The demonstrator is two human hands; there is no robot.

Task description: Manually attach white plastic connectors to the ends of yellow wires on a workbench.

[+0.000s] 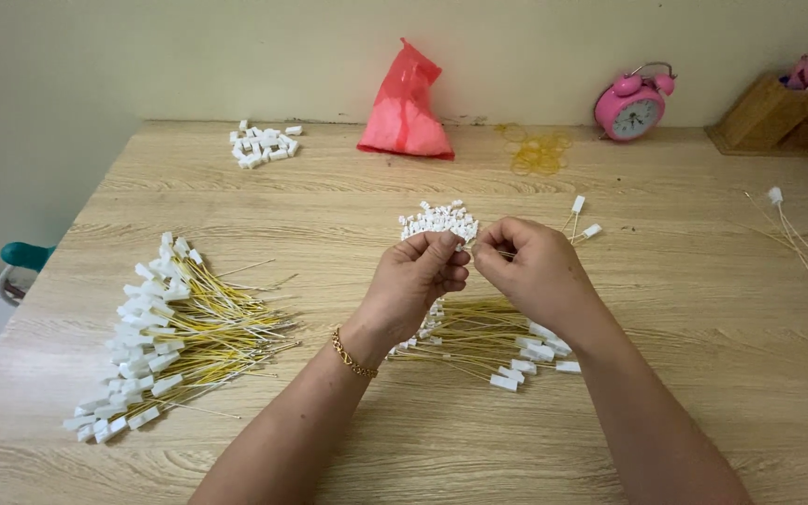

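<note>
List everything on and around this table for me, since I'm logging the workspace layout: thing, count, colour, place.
wooden table: one, light wood, fills the view
large wire bundle: one heap, yellow wires with white ends, left
smaller wire bundle: one heap, yellow and white, under the hands
small white pieces: one pile, centre, beyond the hands
white blocks: one pile, far left
plastic bag: one, red, by the wall
rubber bands: several, yellow, far centre
alarm clock: one, pink, far right
wooden box: one, brown, far right corner
loose wires: a few, right edge
left hand: pinching a small piece, gold bracelet on wrist
right hand: pinching, fingertips meeting the left
</note>
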